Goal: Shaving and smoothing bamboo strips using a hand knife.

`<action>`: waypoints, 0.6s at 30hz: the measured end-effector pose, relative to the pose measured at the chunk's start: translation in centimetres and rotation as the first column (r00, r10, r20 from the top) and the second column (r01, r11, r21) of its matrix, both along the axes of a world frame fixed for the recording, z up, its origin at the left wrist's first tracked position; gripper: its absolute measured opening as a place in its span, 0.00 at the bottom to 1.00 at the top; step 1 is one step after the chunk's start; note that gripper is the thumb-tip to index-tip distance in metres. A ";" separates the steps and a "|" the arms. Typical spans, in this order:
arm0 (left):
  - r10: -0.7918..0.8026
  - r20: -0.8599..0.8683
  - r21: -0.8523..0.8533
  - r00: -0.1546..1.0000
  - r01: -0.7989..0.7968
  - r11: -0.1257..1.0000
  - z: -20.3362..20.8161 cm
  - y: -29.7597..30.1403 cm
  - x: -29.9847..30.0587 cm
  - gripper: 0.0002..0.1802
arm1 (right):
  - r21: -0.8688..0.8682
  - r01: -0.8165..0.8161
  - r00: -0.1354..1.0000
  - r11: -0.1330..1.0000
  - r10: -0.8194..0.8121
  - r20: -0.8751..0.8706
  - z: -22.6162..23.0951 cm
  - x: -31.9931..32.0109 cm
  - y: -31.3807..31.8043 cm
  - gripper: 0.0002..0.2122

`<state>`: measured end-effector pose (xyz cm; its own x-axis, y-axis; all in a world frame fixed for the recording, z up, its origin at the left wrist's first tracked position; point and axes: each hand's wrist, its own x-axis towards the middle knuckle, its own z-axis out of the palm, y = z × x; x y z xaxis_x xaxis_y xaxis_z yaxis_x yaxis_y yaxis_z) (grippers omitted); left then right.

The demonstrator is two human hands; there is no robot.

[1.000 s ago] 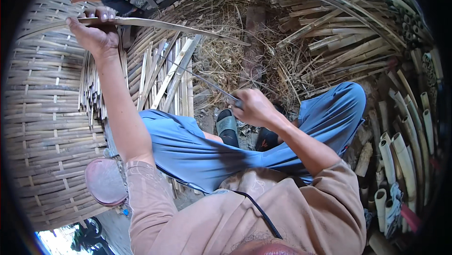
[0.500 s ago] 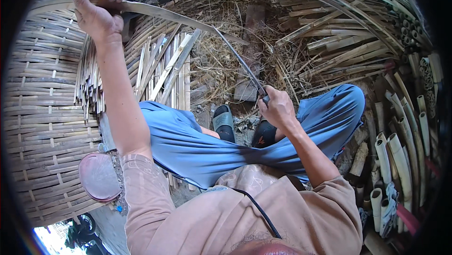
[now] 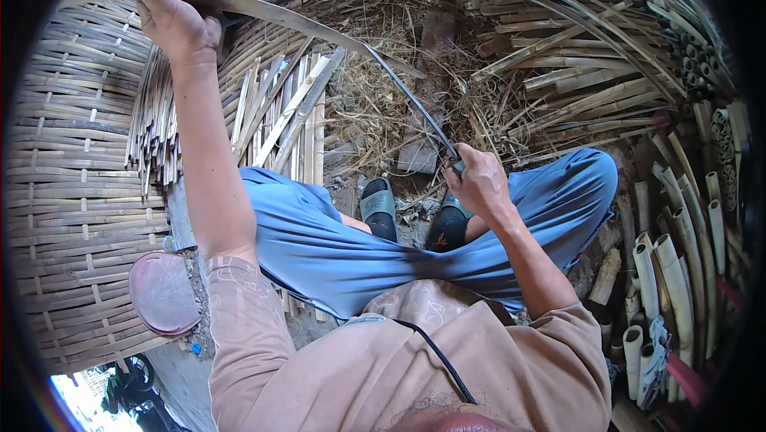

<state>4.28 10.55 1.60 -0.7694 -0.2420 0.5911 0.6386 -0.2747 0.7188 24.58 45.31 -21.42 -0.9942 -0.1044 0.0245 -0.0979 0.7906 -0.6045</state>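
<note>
near the broad tan woven-bamboo panel (image 3: pixel 88 216), the long flat pale bamboo strip (image 3: pixel 279 15) reaches out ahead, pinched partway along by the left grip (image 3: pixel 179 21), seemingly for steadiness. the slim dark metal blade (image 3: pixel 412 99) slants up to it, its handle wrapped by the right grip (image 3: pixel 479 181), likely for control.

strip (image 3: pixel 295 20): smooth bamboo | blade (image 3: pixel 414 103): smooth metal | trousers (image 3: pixel 343 244): matt cloth

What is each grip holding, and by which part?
The left grip holds a long bamboo strip partway along its length; the right grip holds a long-bladed knife by its handle.
</note>
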 end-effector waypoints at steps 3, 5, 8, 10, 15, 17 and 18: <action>0.095 0.008 -0.034 0.995 -0.094 0.995 0.2 0.9 0.3 0.26 | 0.010 -0.003 1.000 1.000 0.003 0.000 0.1 0.0 0.1 0.13; 0.180 0.011 -0.069 0.984 -0.178 0.982 0.2 1.4 0.5 0.31 | 0.015 -0.007 1.000 1.000 0.007 0.001 0.3 0.0 0.1 0.12; 0.201 0.013 -0.062 0.979 -0.200 0.978 0.1 1.5 0.4 0.30 | 0.013 -0.009 1.000 1.000 0.009 0.030 0.4 -0.1 0.1 0.12; 0.180 0.013 -0.061 0.984 -0.179 0.982 0.0 0.9 0.1 0.30 | 0.024 -0.020 1.000 1.000 0.021 -0.013 0.4 -0.2 0.1 0.12; -0.026 -0.011 -0.010 1.000 0.025 1.000 -0.1 -0.6 -0.7 0.24 | 0.015 -0.010 1.000 1.000 0.010 0.003 0.1 -0.2 0.2 0.12; -0.033 -0.018 -0.018 0.999 0.032 0.999 -0.1 -0.6 -0.7 0.24 | 0.015 -0.004 1.000 1.000 0.004 0.008 -0.1 -0.1 0.2 0.12; -0.034 -0.018 -0.017 0.999 0.034 0.999 -0.1 -0.4 -0.6 0.24 | 0.016 0.005 1.000 1.000 -0.005 0.000 -0.2 -0.1 0.3 0.12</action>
<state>3.69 10.14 1.50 -0.7662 -0.2053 0.6089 0.6420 -0.2843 0.7120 24.51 45.59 -21.66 -0.9947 -0.1000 0.0224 -0.0938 0.8004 -0.5921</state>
